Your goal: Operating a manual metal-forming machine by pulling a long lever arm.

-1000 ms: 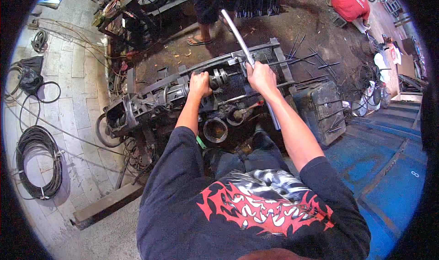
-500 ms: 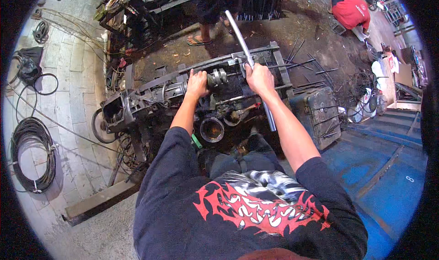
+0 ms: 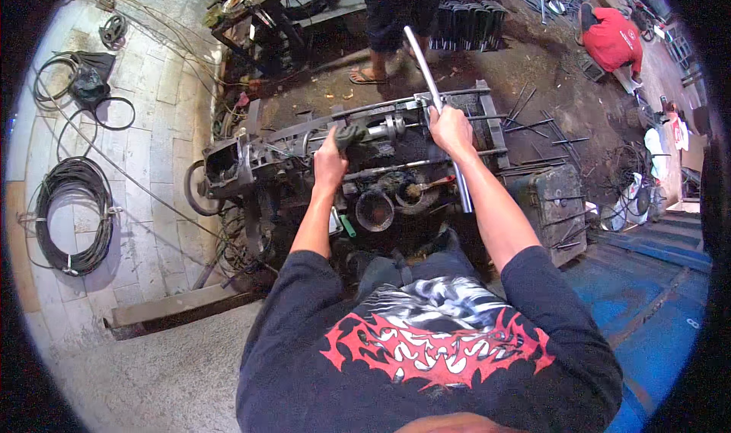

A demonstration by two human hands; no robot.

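My right hand is wrapped round a long, shiny metal bar above the right part of a low, greasy machine. The bar slants from the far side down toward my legs. My left hand is closed at the near side of the machine's middle, its fingers at a dark, rounded piece. Whether that piece is loose or part of the machine I cannot tell. Just right of it, a metal shaft with a ringed collar lies along the machine.
A round metal container and a red-handled brush are near my legs. Dark rods litter the ground at right, beside a dented metal box. A cable coil lies left. One person stands beyond the machine; another, in red, crouches far right.
My left hand has drawn left and nearer along the machine, off the shaft by the collar. The right hand keeps its grip, and the bar stands slightly steeper. The whole view has shifted.
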